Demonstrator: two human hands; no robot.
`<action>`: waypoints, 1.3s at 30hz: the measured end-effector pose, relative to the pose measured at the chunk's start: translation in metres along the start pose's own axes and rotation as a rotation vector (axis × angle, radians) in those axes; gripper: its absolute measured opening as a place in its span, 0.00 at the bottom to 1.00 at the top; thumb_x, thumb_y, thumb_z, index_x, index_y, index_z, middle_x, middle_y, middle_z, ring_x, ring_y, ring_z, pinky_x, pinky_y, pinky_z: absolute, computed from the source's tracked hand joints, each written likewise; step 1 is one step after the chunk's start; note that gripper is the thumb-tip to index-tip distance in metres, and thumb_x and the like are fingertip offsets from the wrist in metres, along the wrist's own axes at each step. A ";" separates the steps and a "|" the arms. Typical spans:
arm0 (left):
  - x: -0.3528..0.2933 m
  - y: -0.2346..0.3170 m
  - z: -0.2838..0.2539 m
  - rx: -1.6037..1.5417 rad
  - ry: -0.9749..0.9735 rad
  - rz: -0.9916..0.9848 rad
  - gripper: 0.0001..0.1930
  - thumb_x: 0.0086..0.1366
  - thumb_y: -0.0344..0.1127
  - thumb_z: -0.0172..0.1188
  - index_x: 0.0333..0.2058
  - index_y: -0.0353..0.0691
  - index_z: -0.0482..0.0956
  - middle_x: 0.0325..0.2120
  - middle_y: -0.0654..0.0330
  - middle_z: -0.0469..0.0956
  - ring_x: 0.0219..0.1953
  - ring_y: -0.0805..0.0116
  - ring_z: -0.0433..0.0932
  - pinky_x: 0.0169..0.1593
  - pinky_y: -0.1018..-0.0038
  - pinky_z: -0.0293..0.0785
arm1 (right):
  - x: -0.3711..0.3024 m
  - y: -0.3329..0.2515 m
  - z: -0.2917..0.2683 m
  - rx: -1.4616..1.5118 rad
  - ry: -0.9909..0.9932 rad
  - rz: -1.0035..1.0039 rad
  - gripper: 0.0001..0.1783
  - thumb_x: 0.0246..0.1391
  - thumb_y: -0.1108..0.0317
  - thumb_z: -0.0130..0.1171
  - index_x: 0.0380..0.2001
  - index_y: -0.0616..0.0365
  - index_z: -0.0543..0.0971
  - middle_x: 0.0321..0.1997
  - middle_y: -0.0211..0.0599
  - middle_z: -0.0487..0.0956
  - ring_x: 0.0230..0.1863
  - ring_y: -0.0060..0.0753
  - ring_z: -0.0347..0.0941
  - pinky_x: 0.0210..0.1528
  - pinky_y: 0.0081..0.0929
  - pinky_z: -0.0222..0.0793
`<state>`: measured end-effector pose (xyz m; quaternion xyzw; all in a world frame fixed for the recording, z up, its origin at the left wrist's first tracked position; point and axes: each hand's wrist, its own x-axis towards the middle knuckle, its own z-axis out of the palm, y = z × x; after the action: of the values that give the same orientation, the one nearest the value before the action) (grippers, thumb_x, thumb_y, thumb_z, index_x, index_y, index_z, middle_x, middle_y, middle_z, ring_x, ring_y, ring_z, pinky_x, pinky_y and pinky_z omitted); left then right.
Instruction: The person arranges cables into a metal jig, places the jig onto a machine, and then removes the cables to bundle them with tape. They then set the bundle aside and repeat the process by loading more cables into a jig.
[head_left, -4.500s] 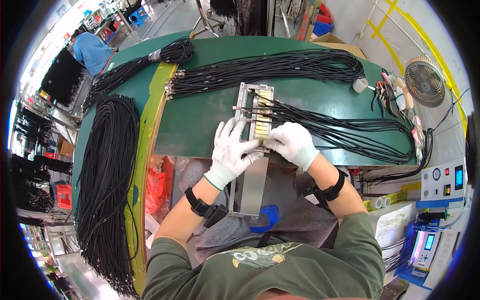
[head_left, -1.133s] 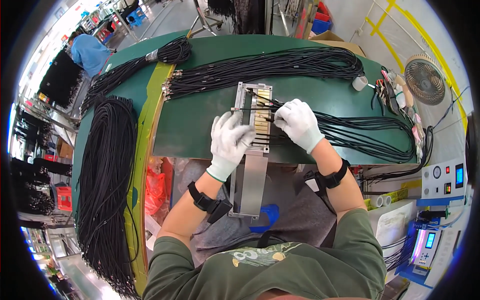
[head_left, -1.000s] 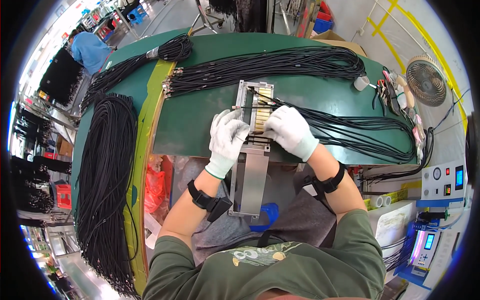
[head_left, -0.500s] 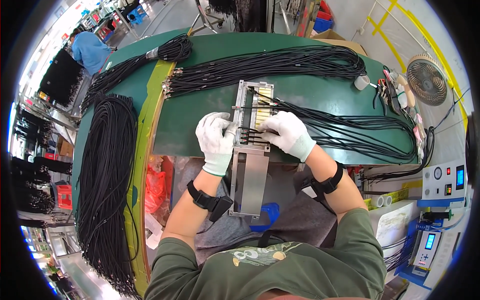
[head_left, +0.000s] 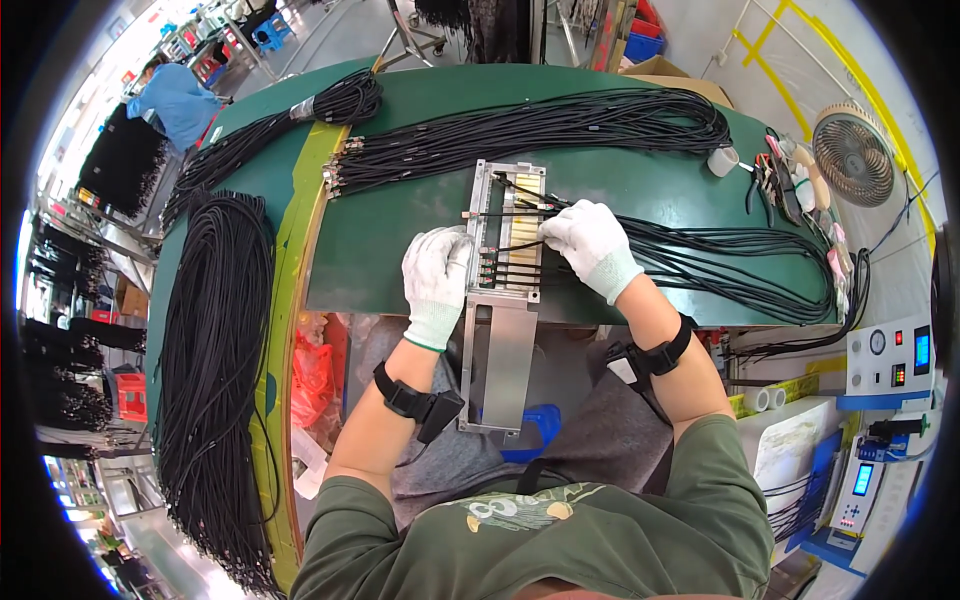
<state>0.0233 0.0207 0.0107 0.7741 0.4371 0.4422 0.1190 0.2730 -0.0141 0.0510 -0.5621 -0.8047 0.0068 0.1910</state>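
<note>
Where the near edge of the green tabletop (head_left: 395, 265) runs in front of you, the metal frame (head_left: 503, 299) sticks out over it, its upper part on the table and its lower end past the edge toward your lap. Your right hand (head_left: 590, 242) has its fingertips pinched on a black cable (head_left: 518, 246) that crosses the frame's yellow row (head_left: 525, 231). Your left hand (head_left: 436, 272) is curled at the frame's left rail; you can't tell from here whether it grips anything. From the frame, looped cables (head_left: 710, 241) reach toward the right edge. A long bundle (head_left: 560, 122) lies along the far edge, with a white cup (head_left: 722, 161) and hand tools (head_left: 786, 190) near the far right corner. Along the left edge lies a thick bundle (head_left: 213, 340).
</note>
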 end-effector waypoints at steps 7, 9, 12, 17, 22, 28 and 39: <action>-0.001 0.001 0.002 0.003 0.028 0.010 0.10 0.65 0.34 0.59 0.39 0.34 0.82 0.40 0.50 0.82 0.44 0.50 0.80 0.52 0.63 0.74 | -0.002 -0.002 -0.001 -0.062 -0.015 0.002 0.04 0.52 0.66 0.62 0.32 0.46 0.82 0.30 0.27 0.80 0.39 0.39 0.73 0.44 0.35 0.66; -0.001 0.001 0.002 0.003 0.018 -0.012 0.10 0.65 0.34 0.59 0.39 0.34 0.82 0.40 0.50 0.82 0.44 0.50 0.80 0.52 0.63 0.74 | -0.002 -0.004 -0.001 -0.071 -0.024 0.003 0.04 0.52 0.66 0.61 0.33 0.46 0.82 0.30 0.27 0.80 0.39 0.39 0.73 0.44 0.34 0.66; -0.001 0.002 0.001 0.018 0.021 0.048 0.09 0.65 0.33 0.60 0.37 0.34 0.82 0.38 0.51 0.83 0.43 0.51 0.80 0.52 0.63 0.74 | -0.004 -0.007 0.000 -0.094 0.005 -0.032 0.05 0.52 0.66 0.61 0.33 0.46 0.82 0.31 0.27 0.79 0.39 0.38 0.73 0.43 0.34 0.66; 0.003 0.009 -0.005 -0.093 -0.092 -0.077 0.12 0.64 0.40 0.61 0.41 0.39 0.84 0.45 0.46 0.80 0.49 0.45 0.77 0.56 0.59 0.71 | -0.003 -0.013 0.000 -0.107 0.036 -0.014 0.05 0.52 0.65 0.61 0.34 0.45 0.82 0.31 0.27 0.79 0.38 0.39 0.73 0.43 0.35 0.66; 0.009 0.037 -0.002 0.183 -0.210 0.272 0.17 0.60 0.53 0.63 0.45 0.57 0.86 0.56 0.43 0.73 0.60 0.41 0.68 0.66 0.49 0.58 | -0.006 -0.009 0.002 -0.011 0.048 0.015 0.06 0.50 0.63 0.63 0.33 0.46 0.81 0.31 0.29 0.79 0.40 0.40 0.74 0.43 0.37 0.68; 0.014 0.034 0.006 0.269 -0.315 0.263 0.15 0.56 0.54 0.64 0.41 0.64 0.88 0.61 0.43 0.69 0.64 0.42 0.62 0.69 0.47 0.51 | 0.013 0.023 -0.010 -0.153 0.078 0.196 0.11 0.48 0.61 0.65 0.36 0.48 0.83 0.35 0.32 0.82 0.44 0.44 0.75 0.46 0.40 0.70; 0.010 0.029 0.007 0.143 -0.258 0.251 0.12 0.56 0.50 0.66 0.39 0.59 0.89 0.59 0.45 0.72 0.62 0.42 0.65 0.68 0.48 0.54 | 0.014 0.025 0.005 -0.095 0.118 0.022 0.09 0.49 0.57 0.65 0.33 0.45 0.82 0.30 0.30 0.79 0.40 0.42 0.75 0.42 0.40 0.70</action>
<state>0.0476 0.0125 0.0294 0.8793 0.3487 0.3184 0.0625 0.2897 0.0088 0.0453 -0.5789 -0.7852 -0.0623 0.2110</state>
